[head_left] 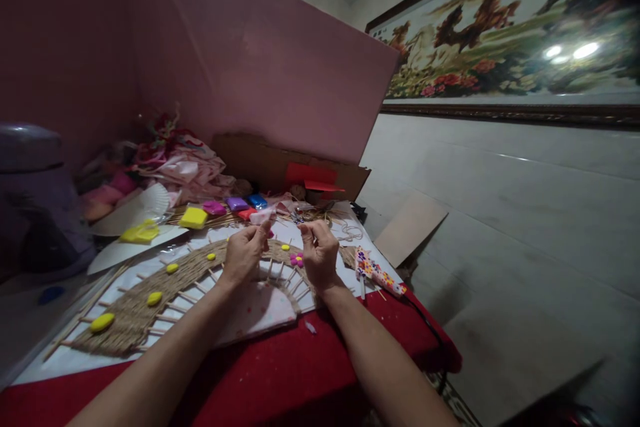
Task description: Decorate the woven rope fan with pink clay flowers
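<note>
So the main thing here is a curved woven band (pixel 187 279) with thin sticks running crosswise through it, lying on a white sheet on a red-covered counter (pixel 270 380). Both bare hands are just above the far stretch of that band. The left hand (pixel 244 255) has its grip closed, thumb against curled fingers. There's a bit of pink right by the fingertips, but can't tell if it's held or just sitting behind them. The right hand (pixel 320 253) has its grip pinched shut too, nearly facing the other one; anything in there is too small to make out.

As for how far along it looks, the band itself seems pretty much woven, and it's got a row of yellow discs (pixel 103 322) spaced along it. One pink flower (pixel 297 259) with a yellow middle sits on the band near the right hand. The discs toward the band's near left end are plain, no petals around them. Parts of the band are behind the hands, so no full count from this angle.

Beyond the band there's a yellow packet (pixel 193 217), plus magenta (pixel 215 207), purple (pixel 237 203) and blue (pixel 257 201) ones, and an opened-looking yellow bag (pixel 140 232) off its far left side. A flower-patterned piece (pixel 380 272) lies just past the band's right end, and a pale speckled panel (pixel 267 310) sits inside its curve.
</note>
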A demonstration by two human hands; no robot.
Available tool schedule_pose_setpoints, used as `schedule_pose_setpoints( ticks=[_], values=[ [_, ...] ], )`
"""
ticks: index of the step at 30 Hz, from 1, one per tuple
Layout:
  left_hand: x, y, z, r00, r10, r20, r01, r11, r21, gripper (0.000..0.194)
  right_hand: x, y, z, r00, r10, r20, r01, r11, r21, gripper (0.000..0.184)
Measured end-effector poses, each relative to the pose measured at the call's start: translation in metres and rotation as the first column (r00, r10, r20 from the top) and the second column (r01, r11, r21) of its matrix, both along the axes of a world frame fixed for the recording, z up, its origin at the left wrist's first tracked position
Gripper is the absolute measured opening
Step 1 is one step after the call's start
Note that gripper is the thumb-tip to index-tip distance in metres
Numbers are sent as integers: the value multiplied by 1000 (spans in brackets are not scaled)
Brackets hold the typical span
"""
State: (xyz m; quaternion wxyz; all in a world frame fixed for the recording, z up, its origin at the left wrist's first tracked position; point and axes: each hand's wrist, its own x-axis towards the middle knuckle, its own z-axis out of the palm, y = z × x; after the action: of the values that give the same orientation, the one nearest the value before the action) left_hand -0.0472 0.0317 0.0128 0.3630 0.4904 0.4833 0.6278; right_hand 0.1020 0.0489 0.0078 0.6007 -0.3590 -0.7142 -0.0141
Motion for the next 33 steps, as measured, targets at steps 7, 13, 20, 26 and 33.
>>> schedule_pose_setpoints(
  ticks=[7, 13, 20, 26, 33],
  values=[
    [3, -4, 2, 988, -138, 72, 139, 990, -3, 51, -4, 0, -2, 972, 176, 155, -176, 984, -12, 13],
    [4, 1, -2, 985, -155, 75, 152, 988, 42, 49, -7, 2, -5, 967, 161, 196, -161, 987, -13, 15],
    [4, 0, -3, 979, -203, -14, 204, 977, 55, 47, -7, 1, -4, 949, 184, 255, -184, 983, -25, 7],
    [1, 1, 0, 953, -279, 119, 279, 960, 15, 37, -6, 2, -4, 946, 205, 253, -210, 978, -8, 10],
    [-4, 3, -2, 937, -290, 195, 295, 955, 3, 33, -9, 5, -6, 943, 279, 182, -271, 960, -68, 6]
  ],
)
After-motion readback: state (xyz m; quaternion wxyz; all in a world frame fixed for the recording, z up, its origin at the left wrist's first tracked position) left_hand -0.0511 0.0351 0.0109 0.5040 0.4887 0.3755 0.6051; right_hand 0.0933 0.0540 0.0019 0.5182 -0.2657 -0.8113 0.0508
